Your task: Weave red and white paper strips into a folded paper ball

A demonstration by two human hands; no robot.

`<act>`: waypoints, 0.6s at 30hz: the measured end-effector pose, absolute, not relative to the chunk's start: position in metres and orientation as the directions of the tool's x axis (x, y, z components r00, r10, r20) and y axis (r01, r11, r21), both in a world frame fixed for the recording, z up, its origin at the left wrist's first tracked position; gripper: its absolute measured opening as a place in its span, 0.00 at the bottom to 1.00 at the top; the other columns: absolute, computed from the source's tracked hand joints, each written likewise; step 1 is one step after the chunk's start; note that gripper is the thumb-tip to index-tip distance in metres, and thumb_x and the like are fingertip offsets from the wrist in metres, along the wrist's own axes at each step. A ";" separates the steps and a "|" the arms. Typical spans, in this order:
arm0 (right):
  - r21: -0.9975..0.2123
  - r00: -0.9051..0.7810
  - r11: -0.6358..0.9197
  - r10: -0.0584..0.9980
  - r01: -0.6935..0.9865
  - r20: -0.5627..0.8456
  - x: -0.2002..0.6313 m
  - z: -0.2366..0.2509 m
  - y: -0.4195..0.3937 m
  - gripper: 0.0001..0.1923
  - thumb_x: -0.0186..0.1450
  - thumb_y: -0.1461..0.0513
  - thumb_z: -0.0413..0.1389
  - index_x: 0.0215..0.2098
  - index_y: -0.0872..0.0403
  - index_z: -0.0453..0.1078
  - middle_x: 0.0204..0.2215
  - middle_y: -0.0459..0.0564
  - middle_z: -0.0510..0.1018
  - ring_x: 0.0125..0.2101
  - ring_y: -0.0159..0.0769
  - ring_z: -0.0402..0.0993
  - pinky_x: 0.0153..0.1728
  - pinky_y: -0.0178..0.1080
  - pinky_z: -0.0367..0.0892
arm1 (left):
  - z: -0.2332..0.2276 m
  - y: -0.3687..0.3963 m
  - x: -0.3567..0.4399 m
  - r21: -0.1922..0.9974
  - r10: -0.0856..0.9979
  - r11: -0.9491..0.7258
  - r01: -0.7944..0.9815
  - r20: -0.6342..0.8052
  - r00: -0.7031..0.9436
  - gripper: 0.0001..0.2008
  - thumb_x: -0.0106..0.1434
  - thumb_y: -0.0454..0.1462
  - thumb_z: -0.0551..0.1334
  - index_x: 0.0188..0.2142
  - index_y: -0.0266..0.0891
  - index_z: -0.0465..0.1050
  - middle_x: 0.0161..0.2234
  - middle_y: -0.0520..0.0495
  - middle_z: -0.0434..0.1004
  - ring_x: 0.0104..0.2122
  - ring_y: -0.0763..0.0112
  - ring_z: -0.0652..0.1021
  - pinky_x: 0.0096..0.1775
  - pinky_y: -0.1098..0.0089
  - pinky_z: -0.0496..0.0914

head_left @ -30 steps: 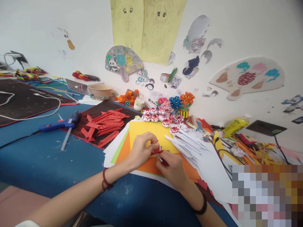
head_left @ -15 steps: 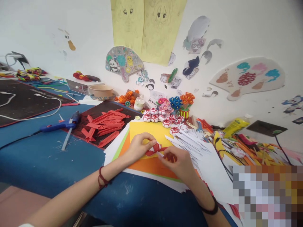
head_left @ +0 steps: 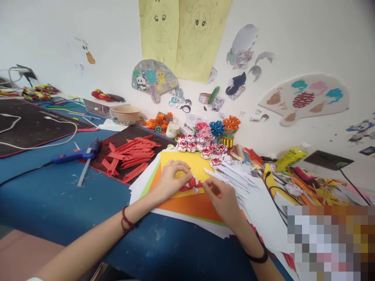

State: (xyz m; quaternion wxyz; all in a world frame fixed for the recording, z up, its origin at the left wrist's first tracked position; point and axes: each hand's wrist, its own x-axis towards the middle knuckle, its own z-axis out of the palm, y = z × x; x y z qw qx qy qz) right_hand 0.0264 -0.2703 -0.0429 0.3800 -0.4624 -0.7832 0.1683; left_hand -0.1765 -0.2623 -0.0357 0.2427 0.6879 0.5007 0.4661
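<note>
Between my hands is a small red and white folded-paper piece (head_left: 192, 182), with strips sticking out of it. My left hand (head_left: 172, 177) pinches its left side between thumb and fingers. At the right, the fingertips of my right hand (head_left: 221, 195) are closed on a red strip end of the same piece. Both hands are just above a stack of coloured paper, yellow sheet (head_left: 175, 158) on top and orange sheet (head_left: 187, 207) nearer me. Several finished red and white paper balls (head_left: 190, 143) sit behind the stack.
Red folded strips (head_left: 131, 154) lie on a dark mat at left, beside a blue glue gun (head_left: 73, 155). White paper strips (head_left: 234, 179) spread to the right. A bottle of yellow liquid (head_left: 291, 158) and a paper bowl (head_left: 125, 114) stand farther back.
My right hand has shifted its pinch from a white strip end, slightly up, to a red strip end. My left hand keeps its hold on the paper piece.
</note>
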 end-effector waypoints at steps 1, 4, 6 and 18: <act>-0.617 -0.301 0.527 0.847 0.584 0.438 0.025 -0.042 -0.272 0.16 0.70 0.54 0.52 0.27 0.52 0.69 0.17 0.41 0.69 0.18 0.30 0.64 0.21 0.33 0.60 | -0.035 -0.262 -0.177 0.791 0.916 -0.372 0.486 0.398 0.054 0.09 0.61 0.39 0.62 0.26 0.41 0.78 0.42 0.48 0.79 0.46 0.60 0.74 0.52 0.57 0.64; -0.590 -0.354 0.582 0.812 0.560 0.464 0.023 -0.040 -0.276 0.15 0.70 0.56 0.51 0.27 0.52 0.69 0.18 0.41 0.69 0.20 0.29 0.64 0.23 0.33 0.61 | -0.033 -0.263 -0.178 0.770 0.915 -0.356 0.530 0.404 0.027 0.10 0.61 0.40 0.63 0.24 0.42 0.78 0.44 0.48 0.78 0.47 0.58 0.73 0.52 0.56 0.64; -0.569 -0.384 0.617 0.786 0.544 0.485 0.023 -0.040 -0.277 0.14 0.70 0.58 0.51 0.28 0.52 0.69 0.19 0.41 0.70 0.20 0.29 0.64 0.23 0.33 0.61 | -0.033 -0.263 -0.178 0.766 0.914 -0.354 0.537 0.405 0.023 0.09 0.60 0.40 0.64 0.25 0.42 0.79 0.44 0.49 0.78 0.47 0.58 0.73 0.52 0.56 0.64; -0.312 -0.340 0.724 0.601 0.615 0.723 0.022 -0.052 -0.279 0.14 0.68 0.63 0.53 0.24 0.52 0.64 0.16 0.40 0.68 0.16 0.27 0.60 0.21 0.33 0.57 | -0.015 -0.276 -0.182 0.430 0.736 -0.588 0.685 0.635 0.234 0.06 0.68 0.40 0.61 0.39 0.46 0.76 0.43 0.51 0.79 0.45 0.64 0.72 0.51 0.59 0.54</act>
